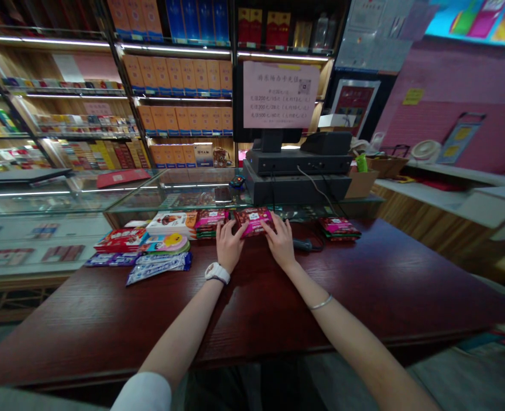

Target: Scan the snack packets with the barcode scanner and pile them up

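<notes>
In the head view, a pink and dark-red snack packet (253,221) lies at the back of the dark wooden table, between my hands. My left hand (230,244) rests at its left side, the thumb on its lower edge. At its right side my right hand (281,240) grips it, fingers over the edge. A stack of similar packets (212,221) sits just left of it. Another small pile of packets (339,227) lies to the right. Beyond my right hand is a dark handheld device with a cable (303,245).
Left on the table are a white box (172,222), red packs (121,240), a round-ended colourful pack (165,243) and blue-white sachets (160,265). A cash register (297,171) with a paper sign (280,94) stands on the glass counter behind. Stocked shelves line the back wall.
</notes>
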A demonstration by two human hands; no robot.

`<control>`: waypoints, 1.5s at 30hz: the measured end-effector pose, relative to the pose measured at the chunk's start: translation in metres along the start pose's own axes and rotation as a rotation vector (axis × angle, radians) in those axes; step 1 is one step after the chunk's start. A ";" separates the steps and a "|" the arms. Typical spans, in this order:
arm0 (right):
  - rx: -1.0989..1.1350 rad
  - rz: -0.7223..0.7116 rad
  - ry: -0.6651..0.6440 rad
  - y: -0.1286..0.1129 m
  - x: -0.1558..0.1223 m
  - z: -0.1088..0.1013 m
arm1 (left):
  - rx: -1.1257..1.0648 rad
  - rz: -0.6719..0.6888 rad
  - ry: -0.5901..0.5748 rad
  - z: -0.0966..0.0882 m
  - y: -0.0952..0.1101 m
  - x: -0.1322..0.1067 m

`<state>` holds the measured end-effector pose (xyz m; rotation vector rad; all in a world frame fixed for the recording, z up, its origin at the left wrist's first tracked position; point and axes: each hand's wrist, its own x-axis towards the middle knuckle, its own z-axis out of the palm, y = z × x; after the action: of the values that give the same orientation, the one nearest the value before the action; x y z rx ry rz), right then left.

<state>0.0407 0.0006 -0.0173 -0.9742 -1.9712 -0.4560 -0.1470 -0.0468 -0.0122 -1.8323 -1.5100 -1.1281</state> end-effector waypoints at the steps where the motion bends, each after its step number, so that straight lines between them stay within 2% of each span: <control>1: 0.001 -0.008 0.008 0.000 0.000 0.000 | -0.006 0.002 -0.008 0.000 -0.001 0.000; 11: 0.026 -0.029 0.073 0.001 0.003 -0.004 | -0.051 0.014 -0.015 -0.004 0.005 0.002; 19: 0.083 0.018 0.079 0.004 0.007 -0.004 | 0.051 0.227 -0.018 0.000 0.005 -0.001; 25: 0.194 0.067 0.094 0.008 0.010 -0.002 | 0.110 0.285 -0.054 0.002 0.004 -0.003; 33: 0.347 0.075 0.005 0.004 0.011 0.001 | 0.108 0.230 -0.127 0.003 -0.004 -0.003; 38: 0.293 0.080 0.039 0.000 0.012 -0.004 | 0.102 0.193 -0.136 0.003 -0.006 -0.004; 41: 0.189 -0.004 0.004 -0.003 0.011 -0.008 | 0.088 0.129 -0.143 0.002 -0.007 -0.003; 45: 0.083 -0.150 -0.152 -0.010 0.009 -0.011 | 0.074 0.028 -0.110 0.000 -0.009 -0.001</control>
<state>0.0362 -0.0083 -0.0037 -0.8341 -2.1927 -0.3890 -0.1556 -0.0451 -0.0139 -1.8858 -1.5612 -0.9591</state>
